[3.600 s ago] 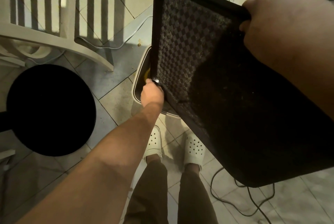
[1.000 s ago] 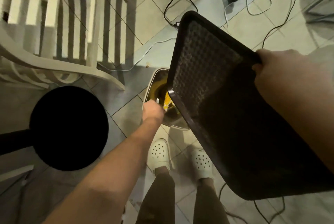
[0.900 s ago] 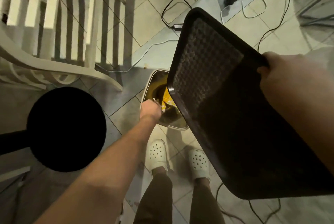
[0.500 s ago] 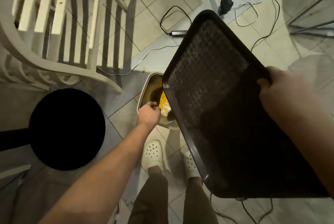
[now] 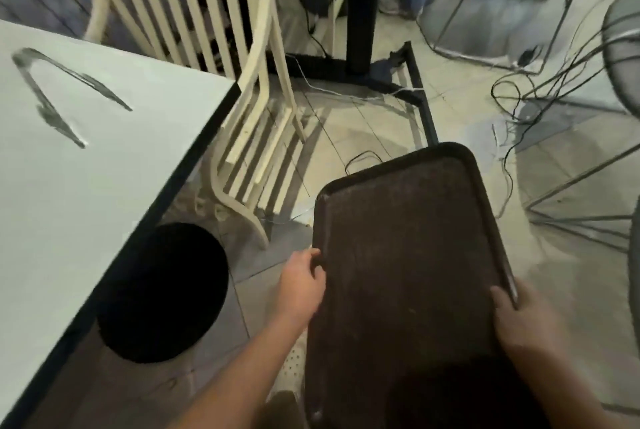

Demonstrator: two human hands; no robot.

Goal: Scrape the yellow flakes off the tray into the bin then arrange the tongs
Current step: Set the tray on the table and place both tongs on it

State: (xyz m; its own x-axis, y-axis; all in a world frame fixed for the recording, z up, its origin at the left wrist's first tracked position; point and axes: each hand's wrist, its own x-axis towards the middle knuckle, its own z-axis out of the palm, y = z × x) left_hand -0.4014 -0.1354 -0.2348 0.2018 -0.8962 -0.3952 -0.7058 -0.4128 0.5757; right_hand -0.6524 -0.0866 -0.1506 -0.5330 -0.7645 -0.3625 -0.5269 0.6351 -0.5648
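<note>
tray [image 5: 408, 255]: level, left hand [image 5: 302, 285] and right hand [image 5: 519, 321] gripping opposite rims. risk: swinging left, its edge knocks tongs [image 5: 55, 93] on table [image 5: 121, 169].

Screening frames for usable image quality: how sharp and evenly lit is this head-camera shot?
Head view: motion blur smears the metal tongs on the white tabletop; wide-angle bowing curves the cream slatted chair; the dark brown plastic tray, held by left hand and right hand, is dim, its near end lost in shadow; a round black patch blanks part of the floor.
</note>
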